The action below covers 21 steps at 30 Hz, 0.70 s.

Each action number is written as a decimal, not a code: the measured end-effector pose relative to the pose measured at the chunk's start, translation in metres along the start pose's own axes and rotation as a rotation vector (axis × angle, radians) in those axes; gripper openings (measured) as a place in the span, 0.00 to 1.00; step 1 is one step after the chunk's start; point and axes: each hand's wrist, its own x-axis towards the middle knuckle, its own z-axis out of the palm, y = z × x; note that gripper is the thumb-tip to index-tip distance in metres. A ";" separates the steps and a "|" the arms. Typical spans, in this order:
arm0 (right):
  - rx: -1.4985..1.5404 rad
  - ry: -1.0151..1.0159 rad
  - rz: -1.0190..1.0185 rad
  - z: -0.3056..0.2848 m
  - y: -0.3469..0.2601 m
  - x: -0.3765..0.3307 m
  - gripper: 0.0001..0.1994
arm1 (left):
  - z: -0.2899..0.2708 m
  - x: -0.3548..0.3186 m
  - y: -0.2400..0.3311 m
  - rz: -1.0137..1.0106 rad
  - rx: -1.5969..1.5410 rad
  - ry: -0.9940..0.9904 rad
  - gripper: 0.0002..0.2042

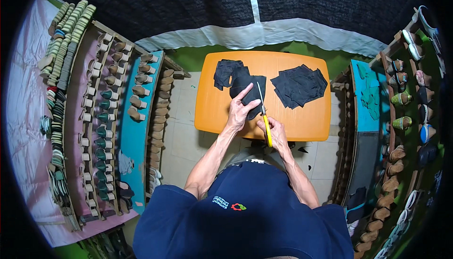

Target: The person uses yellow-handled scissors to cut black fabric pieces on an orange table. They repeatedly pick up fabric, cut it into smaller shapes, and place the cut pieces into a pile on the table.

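My left hand [239,110] pinches a dark piece of cloth [241,88] over the orange table [212,112], its index finger stretched across it and thumb pointing right. In my right hand [277,134] is a pair of scissors [268,131] with yellow handles. Their blades point away from me and lie at the right part of the cloth; whether they are parted is hard to make out. A heap of black cut pieces [299,86] lies on the table's right side. Another, smaller black heap [226,74] sits at the far left, partly behind the held cloth.
Wooden racks with rows of shoes or shoe forms [104,143] stand on my left, beside a blue board [130,138]. More shoes [402,98] line racks on my right, near a turquoise surface with green scraps [370,93]. A dark patterned curtain [198,4] hangs behind the table.
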 end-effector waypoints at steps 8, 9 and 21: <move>0.077 -0.083 0.077 -0.003 0.010 -0.011 0.23 | -0.023 0.019 0.012 -0.119 -0.083 0.188 0.27; 0.108 -0.104 0.110 -0.004 0.008 -0.015 0.24 | -0.026 0.022 0.013 -0.115 -0.046 0.163 0.27; 0.006 -0.258 0.089 -0.019 0.001 -0.021 0.22 | -0.031 0.033 0.049 -0.280 0.306 -0.187 0.31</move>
